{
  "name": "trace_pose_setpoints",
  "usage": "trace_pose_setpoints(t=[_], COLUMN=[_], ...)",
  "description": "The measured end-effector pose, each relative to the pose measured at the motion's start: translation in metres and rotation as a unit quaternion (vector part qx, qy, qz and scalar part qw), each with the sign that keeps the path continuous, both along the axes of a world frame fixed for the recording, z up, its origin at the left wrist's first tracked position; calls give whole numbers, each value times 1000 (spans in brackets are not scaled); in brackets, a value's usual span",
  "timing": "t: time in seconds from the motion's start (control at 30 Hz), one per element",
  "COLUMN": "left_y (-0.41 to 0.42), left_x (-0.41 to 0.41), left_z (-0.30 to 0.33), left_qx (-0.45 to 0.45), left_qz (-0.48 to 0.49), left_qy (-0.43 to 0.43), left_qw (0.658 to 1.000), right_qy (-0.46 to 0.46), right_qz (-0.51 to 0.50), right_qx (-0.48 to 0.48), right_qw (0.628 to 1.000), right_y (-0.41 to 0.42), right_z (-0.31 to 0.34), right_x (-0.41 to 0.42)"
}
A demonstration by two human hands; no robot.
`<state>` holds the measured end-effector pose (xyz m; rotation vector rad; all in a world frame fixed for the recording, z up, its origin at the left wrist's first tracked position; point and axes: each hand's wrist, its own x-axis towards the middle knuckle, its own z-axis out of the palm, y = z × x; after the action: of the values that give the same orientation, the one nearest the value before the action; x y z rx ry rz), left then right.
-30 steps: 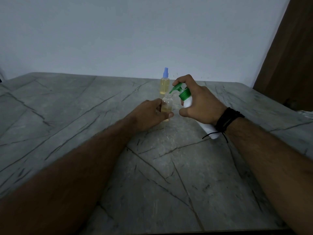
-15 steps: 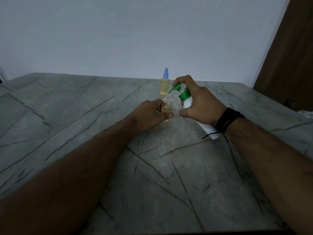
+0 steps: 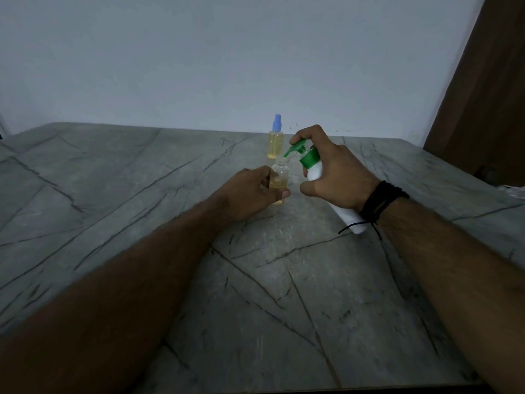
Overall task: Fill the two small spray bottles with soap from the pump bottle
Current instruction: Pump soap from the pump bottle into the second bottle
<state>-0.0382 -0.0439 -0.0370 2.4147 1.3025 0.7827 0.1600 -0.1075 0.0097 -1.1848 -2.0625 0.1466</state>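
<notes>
On the grey veined stone table, roughly at its middle, the left hand is wrapped around a small clear plastic spray bottle with its top off, thumb and fingers closed on its lower half so that it stands upright on the surface. It looks about half full of pale yellow soap. The right hand is closed around a white pump bottle with a green collar and green pump head, tilted so the nozzle points down and left, its tip just above the open neck. The index finger rests on top of the pump head; whether it is pressing cannot be told.

Behind them stands a 2nd small clear spray bottle with a blue spray cap, capped and filled with yellow liquid nearly to its shoulder, so 1 of the 2 bottles seems done.

To do this step well, I judge that the nozzle tip should sit directly over the narrow neck, close enough that the thick soap drops inside rather than down the outer wall. Short, slow strokes suit a mouth this small, since a hard press could squirt past it. The left grip ought to stay low and firm, because the light bottle would tip easily under a nudge from the nozzle. Stopping below the neck leaves room for the spray tube.
</notes>
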Motion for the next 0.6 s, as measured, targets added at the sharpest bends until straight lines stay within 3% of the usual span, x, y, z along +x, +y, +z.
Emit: trace_pose_setpoints(t=[0.6], left_y=[1], left_x=[0], left_z=[-2], left_qx=[13], left_qz=[6], left_qy=[3], left_qw=[1000], right_qy=[4], right_qz=[0], right_qx=[-3], right_qw=[1000], right_y=[0], right_z=[0], right_x=[-1])
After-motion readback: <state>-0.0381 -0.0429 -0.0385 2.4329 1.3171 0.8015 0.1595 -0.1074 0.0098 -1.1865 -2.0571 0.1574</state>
